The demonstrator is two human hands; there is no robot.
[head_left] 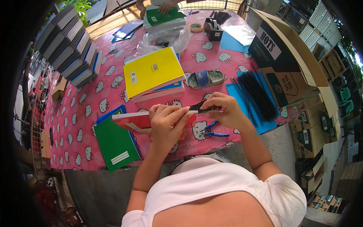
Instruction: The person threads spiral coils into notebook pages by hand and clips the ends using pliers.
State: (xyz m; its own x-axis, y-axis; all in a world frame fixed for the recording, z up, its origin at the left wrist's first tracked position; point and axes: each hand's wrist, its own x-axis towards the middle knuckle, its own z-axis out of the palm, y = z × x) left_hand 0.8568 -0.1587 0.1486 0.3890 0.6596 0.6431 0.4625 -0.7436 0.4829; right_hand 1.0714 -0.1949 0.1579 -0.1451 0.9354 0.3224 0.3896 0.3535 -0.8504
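Observation:
My left hand (169, 122) is closed around a red notebook (132, 121), which stands tilted with its white page edges facing up. At the notebook's right end, my right hand (224, 109) pinches a black plastic binding coil (196, 107) between thumb and fingers. Just below that hand lie pliers with blue handles (218, 134). Green and blue notebooks (109, 138) rest on the table to the left of my left hand. Beyond my hands sits a stack topped by a yellow spiral notebook (151, 73), with a patterned slipper (206, 78) to its right.
A pink patterned cloth (79, 125) covers the table. Tall notebook stacks (72, 49) stand at far left. Black coils (259, 96) lie on blue sheets at right, beside a large carton (280, 56). Across the table, another person's hands (166, 6) touch a green notebook. A tape dispenser (213, 30) stands nearby.

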